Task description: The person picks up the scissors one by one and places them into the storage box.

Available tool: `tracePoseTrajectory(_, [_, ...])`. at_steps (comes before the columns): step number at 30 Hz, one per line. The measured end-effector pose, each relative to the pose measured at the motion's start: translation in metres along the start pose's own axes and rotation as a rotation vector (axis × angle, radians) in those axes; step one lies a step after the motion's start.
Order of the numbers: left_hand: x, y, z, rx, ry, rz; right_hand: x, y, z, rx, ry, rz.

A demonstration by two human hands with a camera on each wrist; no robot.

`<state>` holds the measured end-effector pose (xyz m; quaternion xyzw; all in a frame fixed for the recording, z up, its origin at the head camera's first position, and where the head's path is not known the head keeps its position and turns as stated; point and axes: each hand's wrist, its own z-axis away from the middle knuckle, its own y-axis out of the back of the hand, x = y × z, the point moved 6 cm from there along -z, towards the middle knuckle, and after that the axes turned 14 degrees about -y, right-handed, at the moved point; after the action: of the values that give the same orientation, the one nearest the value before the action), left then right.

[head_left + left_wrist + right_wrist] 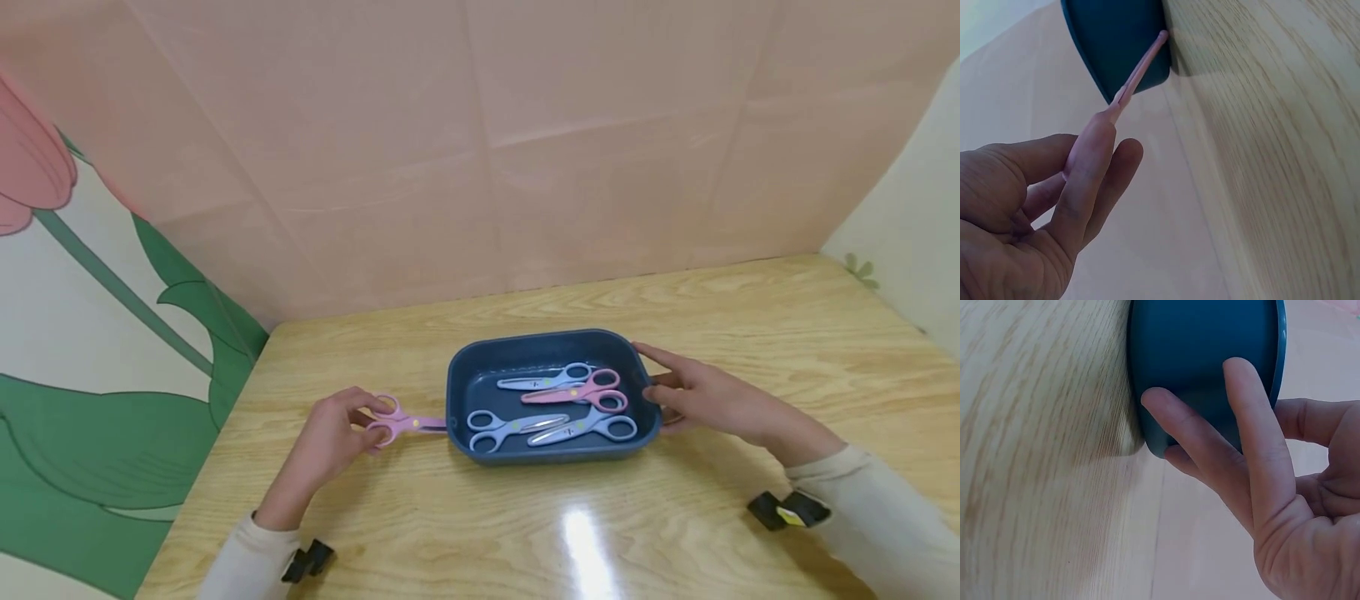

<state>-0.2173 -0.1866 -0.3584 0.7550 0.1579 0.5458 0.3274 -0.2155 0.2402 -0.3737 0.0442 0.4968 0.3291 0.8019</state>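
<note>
My left hand pinches a pair of pink scissors by the finger loops. Its blades point right, with the tips at the left end of a dark blue plastic bin, outside the wall. My right hand holds the bin's right end. In the right wrist view, its fingers lie spread on the outer wall, with the thumb at the rim. Inside the bin lie several scissors: pink scissors overlapping light blue scissors at the back, and light blue scissors and others in front.
The bin stands on a light wood-grain table. A pinkish covering hangs behind the table's back edge. On the left is a wall with a flower design, and a pale wall stands at the right.
</note>
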Motion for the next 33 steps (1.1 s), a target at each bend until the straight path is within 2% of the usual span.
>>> tracePoseTrajectory(10, [-0.0009,0.0016,-0.0018,0.009,0.007,0.008,-0.0018,0.0002,0.0012,-0.011,-0.014,-0.008])
tracePoseTrajectory(16, [-0.0031,0.003,0.0,-0.003,0.044,-0.028,-0.0017,-0.0002,0.0011,0.0,-0.022,0.01])
tracePoseTrajectory(23, [-0.0023,0.0031,-0.0002,-0.012,0.046,-0.106,-0.0007,0.0006,0.0,0.005,-0.023,0.013])
tracePoseTrajectory(29, [-0.0048,0.0016,0.0008,0.018,0.128,-0.079,-0.0001,0.0007,0.0005,0.014,-0.025,0.024])
tracePoseTrajectory(33, [-0.0052,0.0014,0.0022,0.032,0.158,-0.074,-0.0012,0.0004,0.0008,0.022,-0.026,0.038])
